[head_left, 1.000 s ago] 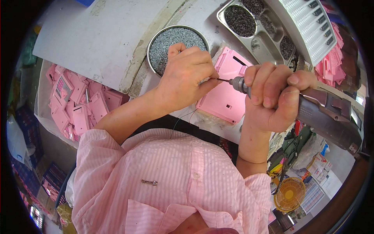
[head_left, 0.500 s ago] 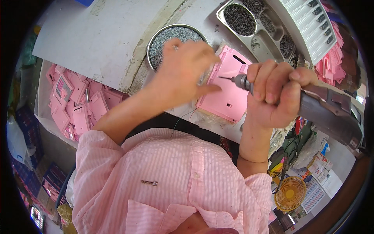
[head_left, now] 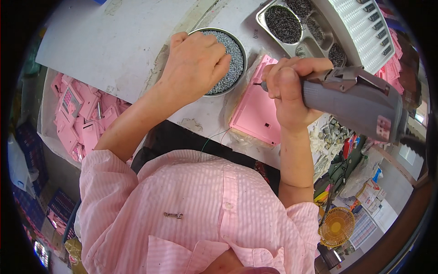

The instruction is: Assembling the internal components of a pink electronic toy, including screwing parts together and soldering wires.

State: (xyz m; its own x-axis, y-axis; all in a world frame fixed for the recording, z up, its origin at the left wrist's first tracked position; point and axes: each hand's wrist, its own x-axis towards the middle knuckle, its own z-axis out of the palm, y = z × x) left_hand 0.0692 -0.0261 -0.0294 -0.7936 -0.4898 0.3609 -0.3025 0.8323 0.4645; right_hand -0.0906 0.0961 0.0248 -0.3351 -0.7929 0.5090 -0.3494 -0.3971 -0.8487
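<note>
Through the head camera I see the left hand [head_left: 194, 64] curled over the round metal bowl [head_left: 245, 57], its fingers bent down toward the silvery screws [head_left: 232, 68]; the fingertips are hidden, so I cannot tell whether they pinch one. I have the right hand [head_left: 291, 86] wrapped around the grey electric screwdriver [head_left: 356, 102], its bit above the pink panel [head_left: 255, 114]; contact I can't make out. The panel lies on the table [head_left: 105, 50], right of the bowl.
</note>
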